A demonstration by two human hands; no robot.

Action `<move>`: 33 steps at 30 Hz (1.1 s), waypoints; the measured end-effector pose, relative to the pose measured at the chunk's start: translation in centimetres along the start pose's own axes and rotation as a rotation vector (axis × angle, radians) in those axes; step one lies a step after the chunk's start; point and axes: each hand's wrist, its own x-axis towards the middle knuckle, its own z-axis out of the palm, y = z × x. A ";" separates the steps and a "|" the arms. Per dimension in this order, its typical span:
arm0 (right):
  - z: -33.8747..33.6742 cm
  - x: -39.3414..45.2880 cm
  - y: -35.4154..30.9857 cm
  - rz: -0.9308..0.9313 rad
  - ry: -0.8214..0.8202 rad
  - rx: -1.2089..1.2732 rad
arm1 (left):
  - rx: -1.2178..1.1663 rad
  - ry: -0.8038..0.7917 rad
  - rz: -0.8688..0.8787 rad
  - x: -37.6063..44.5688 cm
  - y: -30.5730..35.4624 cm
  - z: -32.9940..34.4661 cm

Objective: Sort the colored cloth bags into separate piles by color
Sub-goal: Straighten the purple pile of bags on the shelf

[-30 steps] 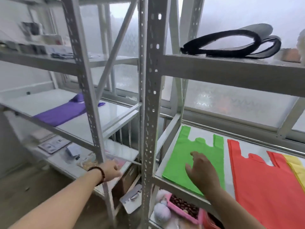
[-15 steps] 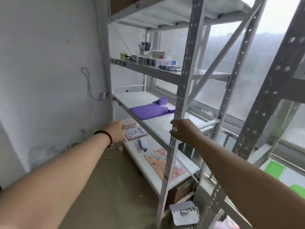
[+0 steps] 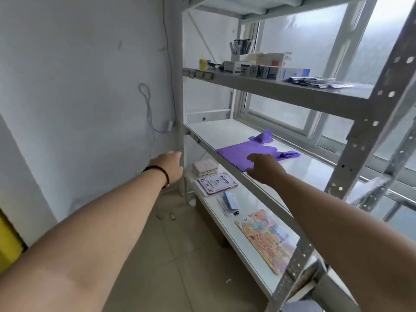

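Note:
A purple cloth bag (image 3: 243, 154) lies flat on the white middle shelf (image 3: 299, 170) of a metal rack, its handles pointing toward the window. My right hand (image 3: 264, 168) hovers over the bag's near edge with fingers spread and holds nothing. My left hand (image 3: 172, 165), with a dark bead bracelet on the wrist, reaches out left of the rack's corner post, empty, fingers loosely curled. No other colored bags are in view.
Perforated grey uprights (image 3: 369, 131) stand at the right front. The upper shelf (image 3: 281, 88) carries boxes and a pen cup. The lower shelf (image 3: 249, 233) holds paper packs (image 3: 216, 182) and a colorful pad (image 3: 265, 239). A white wall is at left, tiled floor below.
The view swung left from the green and red bags to the purple bag's rack. My right hand left the upright post and reached over the purple bag; my left hand moved forward.

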 end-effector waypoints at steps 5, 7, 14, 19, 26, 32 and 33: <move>2.7 7.2 -0.2 0.082 -0.005 0.019 | -0.003 -0.059 0.075 9.2 -1.1 1.8; 4.2 9.7 0.8 0.123 -0.020 0.022 | -0.010 -0.101 0.112 13.0 -0.7 3.3; 8.5 19.5 6.6 0.263 -0.054 0.019 | -0.044 -0.190 0.190 26.9 2.7 9.2; 11.1 25.2 10.0 0.377 -0.056 0.082 | -0.060 -0.225 0.247 35.0 5.0 12.2; 14.7 29.7 12.7 0.637 -0.060 0.204 | -0.109 -0.336 0.290 44.3 6.4 17.2; 16.7 32.1 13.1 1.063 0.107 0.545 | -0.206 -0.402 0.208 51.9 8.3 21.3; 16.9 32.5 13.1 1.137 0.160 0.655 | -0.235 -0.408 0.201 53.1 8.8 21.8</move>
